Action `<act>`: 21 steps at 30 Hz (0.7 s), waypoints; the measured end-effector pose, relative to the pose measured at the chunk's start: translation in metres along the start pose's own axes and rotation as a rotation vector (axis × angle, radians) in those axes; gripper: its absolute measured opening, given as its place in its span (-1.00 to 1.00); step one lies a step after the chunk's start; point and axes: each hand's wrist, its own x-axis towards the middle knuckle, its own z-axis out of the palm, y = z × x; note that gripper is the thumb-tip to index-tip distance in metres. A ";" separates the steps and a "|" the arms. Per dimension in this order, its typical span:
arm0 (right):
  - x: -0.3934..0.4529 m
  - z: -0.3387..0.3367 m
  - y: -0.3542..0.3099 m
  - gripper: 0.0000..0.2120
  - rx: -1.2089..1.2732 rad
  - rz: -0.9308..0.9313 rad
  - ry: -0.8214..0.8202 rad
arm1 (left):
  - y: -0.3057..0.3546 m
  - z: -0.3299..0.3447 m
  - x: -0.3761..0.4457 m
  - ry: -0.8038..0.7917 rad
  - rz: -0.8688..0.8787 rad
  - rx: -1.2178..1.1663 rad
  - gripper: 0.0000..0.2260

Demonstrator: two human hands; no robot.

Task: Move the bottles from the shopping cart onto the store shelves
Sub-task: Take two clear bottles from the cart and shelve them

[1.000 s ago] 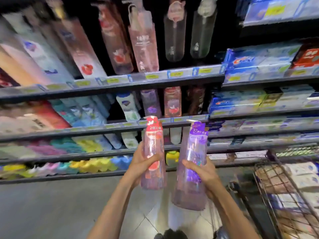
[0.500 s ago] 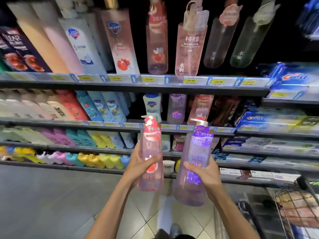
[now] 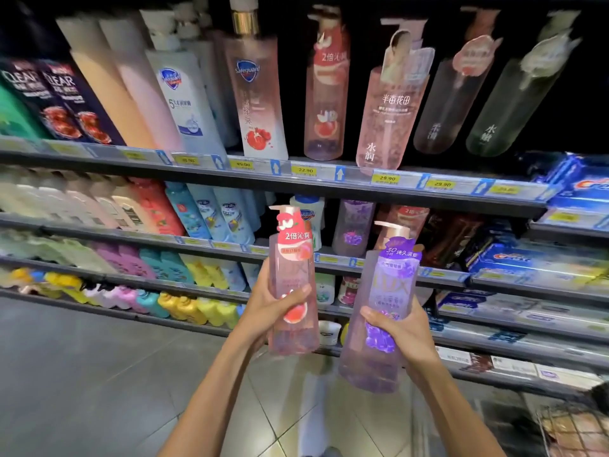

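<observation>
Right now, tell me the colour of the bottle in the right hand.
Purple bottle, head view.

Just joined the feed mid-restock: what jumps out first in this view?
Two clear pump bottles held up in front of the shelves: a pink bottle in the left hand and a purple bottle in the right hand. Behind them, tall bottles line the top shelf; a matching purple bottle stands on the second shelf. The wire cart shows at the bottom right.

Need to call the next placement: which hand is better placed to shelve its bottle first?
Probably the left. The left hand holds the pink bottle higher and nearer the shelves, below a matching pink bottle on the top shelf. The right hand holds the purple bottle lower.
</observation>
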 end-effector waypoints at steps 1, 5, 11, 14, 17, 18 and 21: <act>0.000 0.001 -0.002 -0.40 0.004 -0.010 -0.004 | 0.006 0.001 0.002 -0.006 0.010 -0.014 -0.39; 0.000 0.003 -0.011 -0.40 0.019 -0.034 -0.032 | 0.045 0.008 0.014 -0.006 0.086 -0.050 -0.45; 0.004 0.003 -0.024 -0.36 0.058 -0.061 -0.073 | 0.138 0.017 0.055 -0.027 0.319 0.004 -0.54; 0.008 0.003 -0.032 -0.39 0.075 -0.081 -0.080 | 0.175 0.020 0.074 -0.029 0.416 0.048 -0.52; 0.012 0.003 -0.038 -0.32 0.069 -0.099 -0.086 | 0.198 0.025 0.091 -0.004 0.508 0.157 -0.63; 0.013 0.003 -0.040 -0.31 0.065 -0.108 -0.087 | 0.202 0.027 0.096 0.014 0.537 0.191 -0.64; 0.017 0.002 -0.043 -0.30 0.038 -0.132 -0.084 | 0.204 0.029 0.115 0.082 0.588 0.262 -0.61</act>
